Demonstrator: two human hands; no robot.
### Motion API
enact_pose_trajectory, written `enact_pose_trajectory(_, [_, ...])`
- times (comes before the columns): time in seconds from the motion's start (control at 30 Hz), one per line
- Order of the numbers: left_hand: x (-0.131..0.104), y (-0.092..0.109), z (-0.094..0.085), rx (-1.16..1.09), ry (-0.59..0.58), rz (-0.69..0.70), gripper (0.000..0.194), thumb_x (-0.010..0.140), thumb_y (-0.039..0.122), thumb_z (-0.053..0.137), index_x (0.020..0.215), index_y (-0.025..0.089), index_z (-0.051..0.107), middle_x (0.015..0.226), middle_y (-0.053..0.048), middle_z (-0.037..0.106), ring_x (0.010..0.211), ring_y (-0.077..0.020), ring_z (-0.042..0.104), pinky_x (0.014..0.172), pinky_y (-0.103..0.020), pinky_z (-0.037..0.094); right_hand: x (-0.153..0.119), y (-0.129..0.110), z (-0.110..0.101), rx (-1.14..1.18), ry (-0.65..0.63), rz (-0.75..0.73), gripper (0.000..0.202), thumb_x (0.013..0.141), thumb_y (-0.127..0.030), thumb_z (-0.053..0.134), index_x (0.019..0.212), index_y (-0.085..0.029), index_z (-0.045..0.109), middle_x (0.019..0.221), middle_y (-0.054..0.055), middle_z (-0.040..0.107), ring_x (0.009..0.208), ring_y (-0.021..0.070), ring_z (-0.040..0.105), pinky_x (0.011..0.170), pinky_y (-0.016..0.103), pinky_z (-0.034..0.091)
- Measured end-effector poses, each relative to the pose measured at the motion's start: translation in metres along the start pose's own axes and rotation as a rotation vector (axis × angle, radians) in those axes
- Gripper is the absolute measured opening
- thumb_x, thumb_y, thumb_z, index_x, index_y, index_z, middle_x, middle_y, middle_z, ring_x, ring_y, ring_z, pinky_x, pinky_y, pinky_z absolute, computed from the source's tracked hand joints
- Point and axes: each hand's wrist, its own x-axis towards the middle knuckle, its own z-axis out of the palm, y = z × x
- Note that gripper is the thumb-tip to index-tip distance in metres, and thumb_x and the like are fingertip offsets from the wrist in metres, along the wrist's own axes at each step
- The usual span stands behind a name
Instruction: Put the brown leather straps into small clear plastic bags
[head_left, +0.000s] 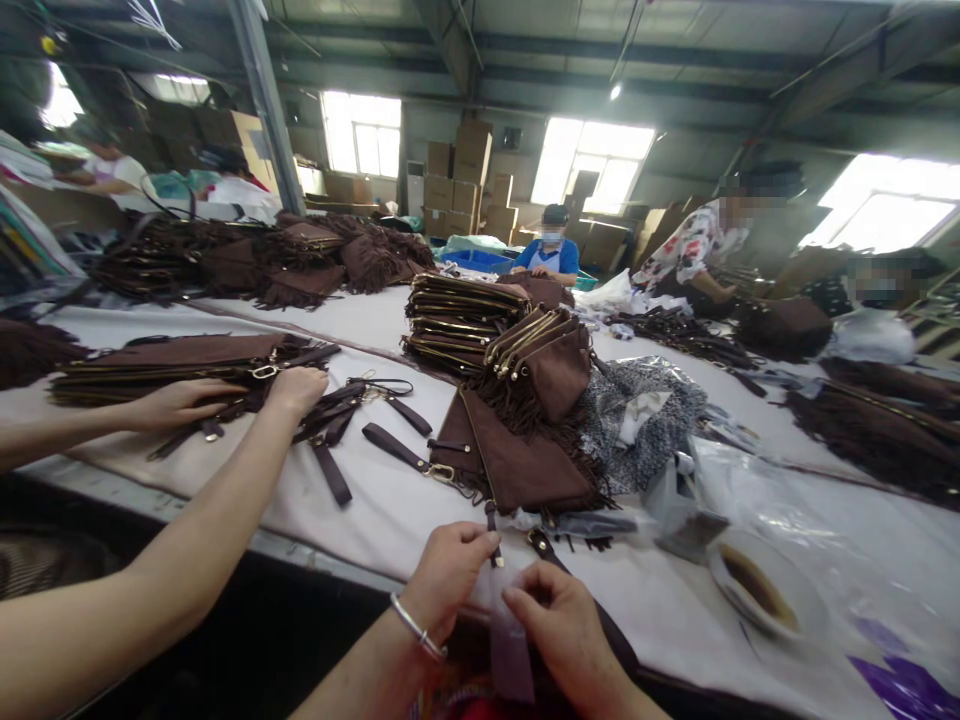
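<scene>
Low in the head view, my left hand [454, 570], with a silver bangle on its wrist, is closed in a pinch on a short dark zipper pull [491, 518] with a metal end. My right hand [559, 620] pinches a translucent plastic strip [511, 645], which hangs down between both hands and lies against the pull's end. Just beyond them a brown fringed bag [529, 460] rests flat on the table, with a wrist strap [394, 447] clipped at its left corner. A dark strap [611, 630] with a metal stud runs beside and partly behind my right hand.
A co-worker's hands [296, 392] handle wrist straps and stacked bags [172, 365] at left. Piled bags [465, 325] stand ahead. To the right are a tape roll [757, 585], a tape dispenser [684, 510] and patterned plastic wrap [645, 410]. Other people work across the table.
</scene>
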Motion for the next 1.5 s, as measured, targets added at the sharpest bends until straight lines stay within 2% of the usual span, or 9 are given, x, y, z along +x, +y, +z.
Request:
enact_pose_trajectory(0.23, [-0.002,-0.001,0.001,-0.024,-0.041,-0.031,0.035,0.067,0.047,0.067,0.068,0.012,0.065,0.054,0.003,0.051,0.048,-0.0093,0.039,0.046,-0.023,0.027,0.004,-0.002,0.001,0.046,-0.005,0.046,0.015,0.067,-0.030,0.063,0.060,-0.018,0.058,0.051,-0.004,0.053,0.050,0.0119,0.047,0.048,0.023,0.035])
enact_pose_trajectory(0.47, [-0.004,0.009,-0.004,0.024,-0.084,-0.014,0.027,0.071,0.040,0.063,0.061,0.014,0.058,0.051,0.006,0.045,0.049,-0.0082,0.036,0.046,-0.022,0.025,0.011,-0.001,0.009,0.312,-0.088,0.222,0.032,0.066,-0.047,0.068,0.064,-0.020,0.052,0.037,-0.008,0.045,0.032,0.0080,0.037,0.033,0.020,0.026])
enact_pose_trajectory(0.6, [-0.007,0.011,-0.010,-0.005,-0.131,-0.114,0.029,0.075,0.046,0.057,0.066,0.018,0.053,0.049,0.008,0.039,0.044,-0.0074,0.032,0.042,-0.021,0.021,0.020,0.003,0.017,0.515,-0.095,0.312,0.041,0.060,-0.052,0.074,0.065,-0.020,0.050,0.036,-0.009,0.046,0.029,0.0067,0.034,0.030,0.018,0.022])
enact_pose_trajectory(0.8, [-0.015,0.004,-0.019,0.069,-0.160,-0.180,0.033,0.073,0.051,0.057,0.067,0.019,0.052,0.047,0.007,0.044,0.038,-0.0070,0.031,0.038,-0.021,0.019,0.029,0.005,0.030,0.673,-0.079,0.335,0.042,0.058,-0.048,0.079,0.067,-0.018,0.051,0.045,-0.005,0.055,0.036,0.0081,0.044,0.037,0.020,0.035])
enact_pose_trajectory(0.9, [-0.011,0.002,-0.022,0.171,-0.123,-0.124,0.032,0.074,0.051,0.054,0.064,0.020,0.053,0.043,0.007,0.044,0.037,-0.0080,0.032,0.039,-0.022,0.022,0.029,0.001,0.032,0.686,-0.090,0.330,0.044,0.059,-0.051,0.079,0.069,-0.018,0.052,0.046,-0.005,0.055,0.036,0.0088,0.046,0.037,0.020,0.035])
enact_pose_trajectory(1.03, [0.002,0.007,-0.026,0.408,-0.037,0.089,0.026,0.075,0.038,0.049,0.056,0.020,0.052,0.048,0.004,0.047,0.046,-0.0118,0.040,0.048,-0.025,0.029,0.026,-0.003,0.031,0.650,-0.163,0.391,0.045,0.064,-0.059,0.071,0.069,-0.020,0.049,0.043,-0.006,0.052,0.031,0.0080,0.043,0.032,0.018,0.032])
enact_pose_trajectory(1.2, [0.024,0.020,-0.028,0.523,0.012,0.241,0.026,0.075,0.031,0.049,0.052,0.020,0.051,0.054,0.002,0.050,0.058,-0.0145,0.045,0.057,-0.027,0.029,0.030,-0.012,0.032,0.626,-0.194,0.402,0.036,0.068,-0.049,0.069,0.065,-0.020,0.047,0.043,-0.006,0.052,0.031,0.0068,0.042,0.029,0.015,0.026])
enact_pose_trajectory(1.37, [0.037,0.028,-0.027,0.594,0.041,0.299,0.025,0.076,0.027,0.049,0.053,0.019,0.052,0.055,0.001,0.051,0.061,-0.0152,0.047,0.060,-0.027,0.030,0.045,-0.022,0.039,0.712,-0.169,0.502,0.030,0.071,-0.035,0.068,0.061,-0.020,0.043,0.041,-0.009,0.045,0.028,0.0038,0.032,0.030,0.013,0.016])
enact_pose_trajectory(1.5, [0.037,0.027,-0.029,0.625,0.033,0.283,0.033,0.084,0.037,0.043,0.061,0.018,0.057,0.062,-0.001,0.057,0.065,-0.0164,0.052,0.060,-0.026,0.034,0.051,-0.027,0.049,0.783,-0.134,0.500,0.029,0.073,-0.034,0.066,0.062,-0.019,0.044,0.041,-0.009,0.043,0.030,0.0033,0.032,0.032,0.013,0.019])
